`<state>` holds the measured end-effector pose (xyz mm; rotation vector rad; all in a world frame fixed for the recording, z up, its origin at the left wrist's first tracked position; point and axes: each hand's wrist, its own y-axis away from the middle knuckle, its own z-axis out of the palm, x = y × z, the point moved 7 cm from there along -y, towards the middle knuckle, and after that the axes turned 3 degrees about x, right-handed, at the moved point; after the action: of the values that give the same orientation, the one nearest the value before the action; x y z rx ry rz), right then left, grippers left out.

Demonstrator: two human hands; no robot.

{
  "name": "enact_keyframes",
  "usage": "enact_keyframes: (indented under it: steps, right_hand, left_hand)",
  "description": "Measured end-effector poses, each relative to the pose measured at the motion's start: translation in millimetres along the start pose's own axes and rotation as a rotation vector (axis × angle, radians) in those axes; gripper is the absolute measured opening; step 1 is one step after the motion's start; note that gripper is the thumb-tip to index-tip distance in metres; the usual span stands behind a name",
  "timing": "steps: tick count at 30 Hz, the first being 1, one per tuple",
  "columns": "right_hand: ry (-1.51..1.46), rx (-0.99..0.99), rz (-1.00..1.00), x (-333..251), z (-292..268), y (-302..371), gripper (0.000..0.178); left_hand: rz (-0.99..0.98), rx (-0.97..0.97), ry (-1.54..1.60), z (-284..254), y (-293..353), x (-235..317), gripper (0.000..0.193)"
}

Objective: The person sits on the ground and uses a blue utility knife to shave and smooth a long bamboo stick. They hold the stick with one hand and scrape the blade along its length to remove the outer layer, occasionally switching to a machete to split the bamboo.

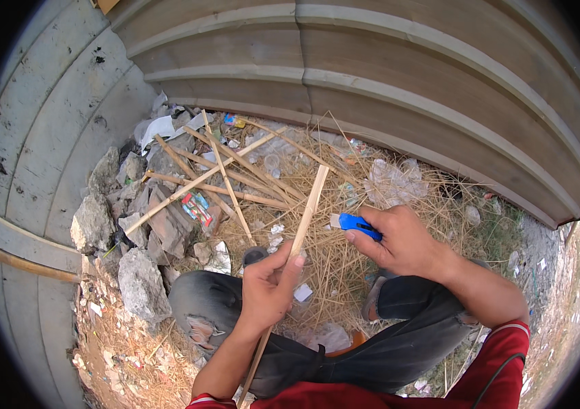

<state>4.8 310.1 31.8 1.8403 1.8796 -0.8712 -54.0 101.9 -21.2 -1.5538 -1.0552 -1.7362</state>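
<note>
My left hand (267, 286) is closed round a long, flat strip of split wood (311, 204). The strip slants from beside my lap up to a squared end in front of me. In my right hand (402, 238) is a blue utility knife (358, 225), its short blade pointing left toward the strip. A gap shows between blade and wood. Beyond my left hand, several canes and split strips (235, 163) lie crossed on stones and straw.
Rough grey rocks (141, 285) are heaped at the left. Straw (344, 273) with plastic scraps covers the ground. A brown corrugated metal sheet (399, 82) stands at the back, a grey panel wall (44, 136) at the left. My bent legs (378, 354) frame the near side.
</note>
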Motion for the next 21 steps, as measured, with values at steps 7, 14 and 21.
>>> enact_keyframes:
  steps: [7,14,21]
  right_hand:
    - [0.157,-0.136,-0.008,-17,34,-2,0.041]
    - [0.272,0.066,0.151,22,-2,-17,0.041]
    - [0.287,0.171,0.139,21,-8,-18,0.04]
  left_hand:
    - [0.069,0.001,-0.001,10,-3,1,0.036]
    - [0.093,-0.021,-0.165,9,-5,-10,0.036]
    - [0.136,-0.011,-0.179,13,-8,1,0.035]
